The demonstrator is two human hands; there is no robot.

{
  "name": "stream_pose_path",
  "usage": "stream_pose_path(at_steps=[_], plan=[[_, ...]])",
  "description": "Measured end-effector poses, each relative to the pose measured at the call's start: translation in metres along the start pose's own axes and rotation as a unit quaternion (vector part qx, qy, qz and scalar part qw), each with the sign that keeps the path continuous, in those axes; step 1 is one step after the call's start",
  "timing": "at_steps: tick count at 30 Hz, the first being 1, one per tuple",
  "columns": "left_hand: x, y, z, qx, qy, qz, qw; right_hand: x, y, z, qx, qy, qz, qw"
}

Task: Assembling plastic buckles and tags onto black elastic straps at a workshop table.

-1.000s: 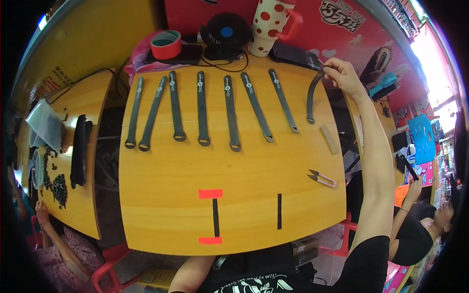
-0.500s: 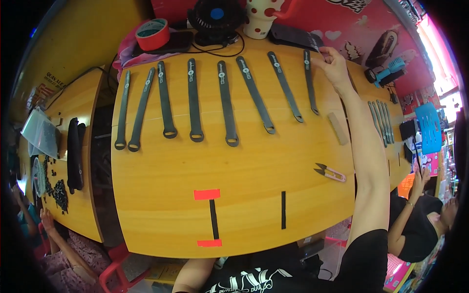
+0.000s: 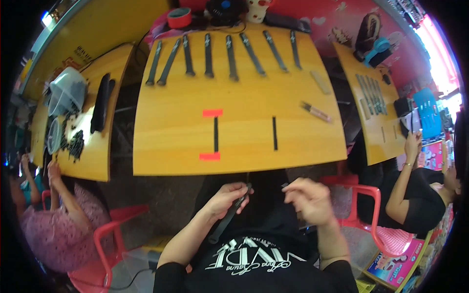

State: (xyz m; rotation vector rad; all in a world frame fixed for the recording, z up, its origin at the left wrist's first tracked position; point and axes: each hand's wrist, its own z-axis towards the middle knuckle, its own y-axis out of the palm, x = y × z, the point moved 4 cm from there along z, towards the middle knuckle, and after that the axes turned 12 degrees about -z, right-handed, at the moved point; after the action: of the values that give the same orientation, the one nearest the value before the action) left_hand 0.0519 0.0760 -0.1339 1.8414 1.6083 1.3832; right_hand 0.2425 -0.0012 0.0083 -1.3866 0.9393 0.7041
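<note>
In front of my lap, below the table's near edge, my left hand [image 3: 229, 199] is closed around a dark strap [image 3: 225, 225] that hangs down toward my shirt. To its right, my right hand [image 3: 309, 196] is raised and partly blurred, with thumb and fingers pinched together. A tiny thing seems to sit at its fingertips, too small to name. Several similar black straps [image 3: 208, 56] lie in a row across the far part of the table [image 3: 171, 146]. Nearer, two short black strips lie on the wood, the left strip [image 3: 216, 134] between pieces of red tape [image 3: 212, 113].
Thread snips [image 3: 316, 112] and a flat tan block [image 3: 320, 82] lie on the table's right side. Behind the straps are a tape roll [image 3: 179, 18] and a fan [image 3: 225, 10]. People sit at tables left and right, near red chairs [image 3: 354, 188].
My right hand has come back from the far right corner of the table to above my lap. My left hand is now visible, holding a strap. The view has shifted toward my lap.
</note>
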Motion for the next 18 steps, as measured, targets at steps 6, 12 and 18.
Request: stream_pose_path(at_steps=[6,12,18], plan=[[0.006,0.045,-0.044,-0.005,0.116,0.023,0.993,0.014,0.084,-0.045,0.053,-0.031,0.008,0.998],[-0.001,0.064,-0.056,-0.017,0.179,-0.004,0.984,-0.006,0.072,-0.052,0.132,-0.121,-0.073,0.981],[-0.003,0.070,-0.059,-0.023,0.190,-0.009,0.982,-0.007,0.069,-0.058,0.138,-0.102,-0.066,0.983]])
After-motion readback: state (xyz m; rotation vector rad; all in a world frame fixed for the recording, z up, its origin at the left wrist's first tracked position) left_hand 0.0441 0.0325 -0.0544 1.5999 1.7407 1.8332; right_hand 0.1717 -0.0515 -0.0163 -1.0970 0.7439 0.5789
